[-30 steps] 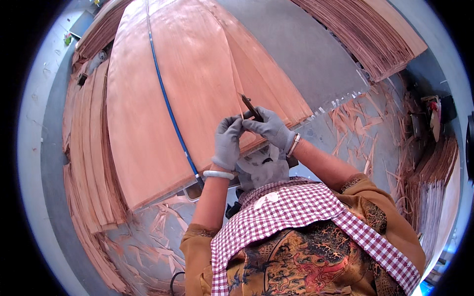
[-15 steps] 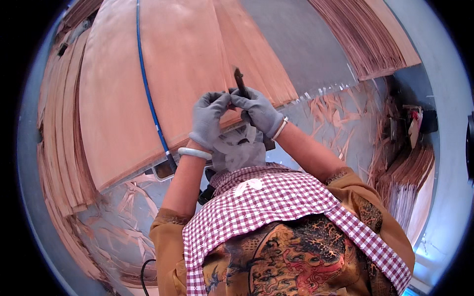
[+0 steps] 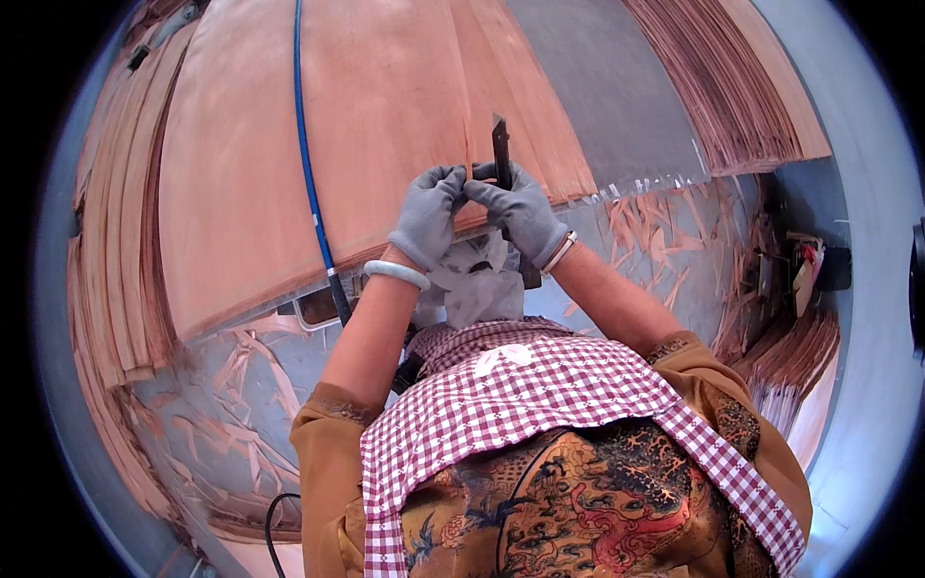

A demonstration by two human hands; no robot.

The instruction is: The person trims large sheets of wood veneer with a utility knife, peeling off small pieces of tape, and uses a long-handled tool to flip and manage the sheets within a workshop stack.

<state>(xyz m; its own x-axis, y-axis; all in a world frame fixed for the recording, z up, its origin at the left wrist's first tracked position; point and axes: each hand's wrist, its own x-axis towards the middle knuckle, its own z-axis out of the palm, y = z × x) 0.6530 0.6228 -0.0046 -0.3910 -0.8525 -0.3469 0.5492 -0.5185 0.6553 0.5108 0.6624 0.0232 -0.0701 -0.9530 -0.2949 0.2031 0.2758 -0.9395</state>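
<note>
My right hand [image 3: 520, 207], in a grey glove, grips a dark utility knife [image 3: 501, 154], its blade end pointing up and away from me. My left hand [image 3: 430, 210], gloved alike, is pinched closed right beside it. Between the fingertips of both hands a narrow strip of wood veneer [image 3: 469, 171] shows, and the left fingers seem closed on it. Under and beyond the hands lies a broad sheet of pinkish wood veneer [image 3: 376, 116] on a stack. A second veneer piece [image 3: 544, 125] lies along its right side.
A blue rod [image 3: 306, 144] runs lengthwise over the sheet. Veneer stacks stand at the left [image 3: 120, 241] and far right [image 3: 718, 87], with a grey panel [image 3: 617, 96] between. Veneer scraps [image 3: 655, 226] litter the floor. Clear plastic [image 3: 477, 279] hangs before my checked apron [image 3: 511, 380].
Both hands have shifted slightly right and farther from me, staying together. The knife stands more upright in the right hand. The view has also shifted a little.
</note>
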